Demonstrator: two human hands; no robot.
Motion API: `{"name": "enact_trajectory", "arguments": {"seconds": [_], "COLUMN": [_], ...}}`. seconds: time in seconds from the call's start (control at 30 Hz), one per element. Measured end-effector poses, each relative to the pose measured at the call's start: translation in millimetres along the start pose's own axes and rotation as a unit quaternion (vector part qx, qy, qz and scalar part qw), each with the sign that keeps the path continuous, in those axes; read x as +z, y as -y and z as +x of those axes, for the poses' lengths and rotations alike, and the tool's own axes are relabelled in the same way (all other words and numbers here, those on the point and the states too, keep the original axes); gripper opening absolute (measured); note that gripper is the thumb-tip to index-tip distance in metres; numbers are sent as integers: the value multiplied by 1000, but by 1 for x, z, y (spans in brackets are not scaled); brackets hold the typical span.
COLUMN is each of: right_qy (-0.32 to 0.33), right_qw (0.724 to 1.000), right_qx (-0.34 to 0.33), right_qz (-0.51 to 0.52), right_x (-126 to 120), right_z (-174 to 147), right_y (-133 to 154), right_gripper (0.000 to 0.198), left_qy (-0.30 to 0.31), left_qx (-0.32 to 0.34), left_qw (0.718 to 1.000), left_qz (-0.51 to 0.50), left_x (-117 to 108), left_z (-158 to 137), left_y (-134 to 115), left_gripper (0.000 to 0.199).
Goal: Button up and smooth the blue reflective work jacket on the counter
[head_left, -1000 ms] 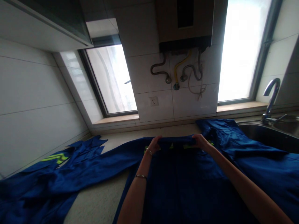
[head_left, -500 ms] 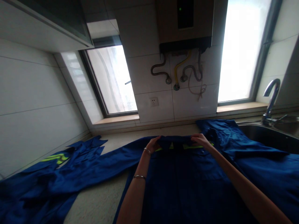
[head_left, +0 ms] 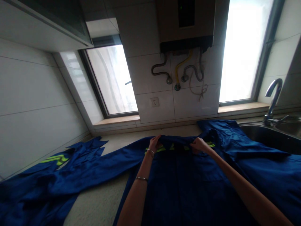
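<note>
A dark blue work jacket (head_left: 178,182) with yellow-green reflective strips lies spread on the counter in front of me. Its collar (head_left: 176,139) is at the far end. My left hand (head_left: 155,143) is closed on the collar's left side, with the fingertips partly hidden by the cloth. On the right side of the collar, my right hand (head_left: 198,145) pinches the fabric beside a reflective strip. Two metal bangles circle my left forearm.
More blue garments with reflective strips (head_left: 58,158) lie to the left, and another blue garment (head_left: 258,163) lies at the right, next to the sink (head_left: 254,133) and its faucet (head_left: 274,100). Pipes and a water heater (head_left: 187,28) are on the wall above.
My right hand has turned and moved slightly down and toward me along the collar, its fingers now more tightly curled. My left hand has shifted only a little.
</note>
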State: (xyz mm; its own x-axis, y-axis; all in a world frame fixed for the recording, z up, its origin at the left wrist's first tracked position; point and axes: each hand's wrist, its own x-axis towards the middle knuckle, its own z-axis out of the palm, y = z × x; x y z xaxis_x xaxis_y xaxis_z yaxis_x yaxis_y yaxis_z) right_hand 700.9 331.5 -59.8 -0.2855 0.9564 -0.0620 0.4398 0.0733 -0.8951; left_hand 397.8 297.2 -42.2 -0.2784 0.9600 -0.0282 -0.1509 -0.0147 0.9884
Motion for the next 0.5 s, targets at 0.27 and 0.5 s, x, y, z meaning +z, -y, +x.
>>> {"name": "enact_trajectory", "arguments": {"seconds": [0.27, 0.5], "right_qy": [-100, -55], "right_qw": [926, 891], "right_qx": [-133, -54], "right_qz": [339, 448], "right_x": [-13, -18], "right_z": [5, -2], "right_y": [14, 20], "right_gripper": [30, 2], "left_qy": [49, 54], "left_qx": [-12, 3], "left_qw": [997, 998], "left_qz": [-51, 25], "left_x": [-7, -8], "left_z": [2, -2], "left_y": [1, -2], "left_gripper": [27, 26]}}
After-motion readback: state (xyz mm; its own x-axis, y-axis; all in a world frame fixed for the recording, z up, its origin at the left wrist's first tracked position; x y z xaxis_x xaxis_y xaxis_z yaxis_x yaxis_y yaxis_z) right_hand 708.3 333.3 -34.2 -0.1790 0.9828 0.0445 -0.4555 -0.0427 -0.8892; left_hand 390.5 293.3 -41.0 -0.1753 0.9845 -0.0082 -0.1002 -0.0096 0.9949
